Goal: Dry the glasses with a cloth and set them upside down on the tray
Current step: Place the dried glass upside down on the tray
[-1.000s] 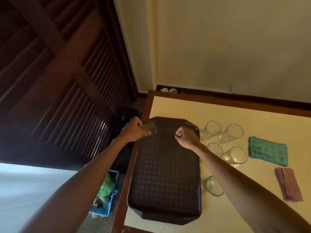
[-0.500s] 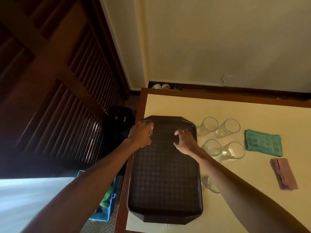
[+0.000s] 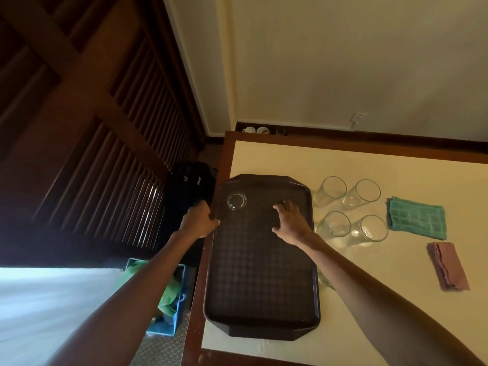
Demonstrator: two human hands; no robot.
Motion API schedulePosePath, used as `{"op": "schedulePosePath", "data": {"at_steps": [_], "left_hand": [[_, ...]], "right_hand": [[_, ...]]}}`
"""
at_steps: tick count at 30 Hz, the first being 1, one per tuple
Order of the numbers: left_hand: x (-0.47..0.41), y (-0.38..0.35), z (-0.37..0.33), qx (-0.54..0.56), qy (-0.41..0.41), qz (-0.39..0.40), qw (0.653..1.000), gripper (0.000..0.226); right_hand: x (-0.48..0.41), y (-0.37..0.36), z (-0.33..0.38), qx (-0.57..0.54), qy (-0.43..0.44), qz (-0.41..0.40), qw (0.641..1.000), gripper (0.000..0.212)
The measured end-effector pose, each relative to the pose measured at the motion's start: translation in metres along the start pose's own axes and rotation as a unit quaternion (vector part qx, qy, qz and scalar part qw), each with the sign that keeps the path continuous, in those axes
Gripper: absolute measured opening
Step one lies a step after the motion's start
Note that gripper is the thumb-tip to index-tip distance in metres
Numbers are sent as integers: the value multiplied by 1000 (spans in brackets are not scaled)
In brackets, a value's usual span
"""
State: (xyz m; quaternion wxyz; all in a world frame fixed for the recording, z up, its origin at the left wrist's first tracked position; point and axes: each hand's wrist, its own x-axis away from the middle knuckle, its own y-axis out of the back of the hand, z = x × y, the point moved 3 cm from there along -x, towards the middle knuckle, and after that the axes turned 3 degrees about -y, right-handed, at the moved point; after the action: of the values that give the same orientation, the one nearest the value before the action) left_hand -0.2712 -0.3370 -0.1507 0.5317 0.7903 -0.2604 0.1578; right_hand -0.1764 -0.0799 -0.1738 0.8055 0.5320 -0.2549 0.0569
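A: How were the fingers found?
B: The fingers (image 3: 282,207) of the right hand (image 3: 290,220) were seen spread apart, nothing held, over the far half of the tray (image 3: 261,299). Those of the left hand (image 3: 200,220) were bent at the tray's left rim; whether the rim was gripped could not be told.
A: And the work itself?
B: One glass (image 3: 237,200) was found on the tray, in its far left corner, apparently base up, touched by neither hand.
A: How was the next one judged to handle?
B: Light, stiff, breakable, and probably slippery if wet. It would best be taken round the wall, low down, and its thin lip set down gently.
A: What was counted?
B: Six glasses: one on the tray, four standing glasses (image 3: 335,224) grouped just right of it, and a hidden glass (image 3: 322,280) mostly covered by the right forearm. Two cloths were noted farther right on the table (image 3: 277,159): a green cloth (image 3: 417,220) and a pink cloth (image 3: 447,269). One tray.
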Motion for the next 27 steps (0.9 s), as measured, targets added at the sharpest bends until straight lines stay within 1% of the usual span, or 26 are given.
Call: {"op": "schedulePosePath", "data": {"at_steps": [1,3,5,7,8,12,20,22,23,25,27], "left_hand": [[5,-8,7,6,18,15,1000,42],[12,-24,16,18,27,29,999,35],[16,-34,16,23,21,20,999,23],[17,-38,16,27,21,-4,999,12],[17,-39,16,27,23,-14,999,10],[16,-37,13,31,13,-37,999,9],[20,-35,10,36,19,-25,999,10],[24,-32,7,14,24,-7,1000,18],[27,-29,4,-17,27,-1,999,25],[37,-17,-8,-114,23,8,993,34],[46,-2,-24,-179,14,17,984,39]], "right_hand": [[1,-3,0,13,-3,4,1000,75],[4,-9,1,34,-10,12,999,85],[6,-14,2,42,-15,14,999,91],[8,-17,2,42,-19,7,999,93],[8,-17,1,42,-21,7,999,93],[7,-18,-1,36,-31,5,999,93],[7,-15,-1,32,-31,11,999,92],[10,-13,0,29,-29,23,999,89],[12,-10,2,28,-25,33,999,85],[21,3,8,20,-7,49,999,69],[33,21,15,11,30,49,998,50]]}}
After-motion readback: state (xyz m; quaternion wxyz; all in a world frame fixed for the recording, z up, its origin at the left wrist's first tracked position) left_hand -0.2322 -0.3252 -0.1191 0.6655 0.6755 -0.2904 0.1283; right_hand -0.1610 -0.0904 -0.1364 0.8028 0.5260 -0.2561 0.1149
